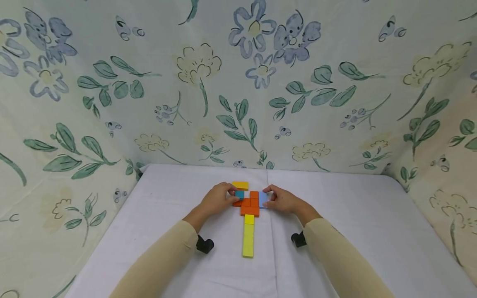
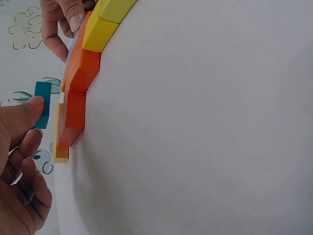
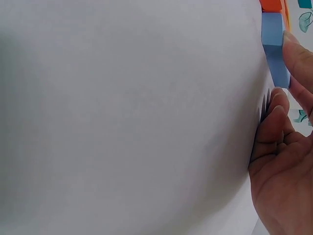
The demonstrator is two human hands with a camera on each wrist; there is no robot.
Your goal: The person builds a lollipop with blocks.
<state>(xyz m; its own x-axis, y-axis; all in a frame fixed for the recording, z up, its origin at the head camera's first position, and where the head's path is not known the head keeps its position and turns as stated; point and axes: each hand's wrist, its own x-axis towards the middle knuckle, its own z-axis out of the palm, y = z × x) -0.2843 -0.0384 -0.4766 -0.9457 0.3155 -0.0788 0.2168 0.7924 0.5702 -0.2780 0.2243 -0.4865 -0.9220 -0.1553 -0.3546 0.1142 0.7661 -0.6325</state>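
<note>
My left hand [image 1: 219, 198] pinches a teal block [image 2: 43, 104] between thumb and fingers, held above the orange blocks [image 1: 250, 210] on the white cloth. At the right side of those orange blocks lies a light blue block [image 3: 274, 36], which my right hand [image 1: 284, 200] holds between thumb and fingers at its ends. Several orange blocks touch one another in a cluster. From its near side a small yellow block [image 1: 249, 219] and a long pale yellow block [image 1: 248, 241] run toward me in a line. Beyond the cluster lies another yellow block [image 1: 240, 186].
A white cloth [image 1: 335, 256] with a fold line covers the table. Behind and at both sides hangs a flower-printed curtain [image 1: 208, 124]. A black wrist-camera mount [image 1: 205, 244] sits under the left sleeve, and another black mount [image 1: 298, 239] under the right one.
</note>
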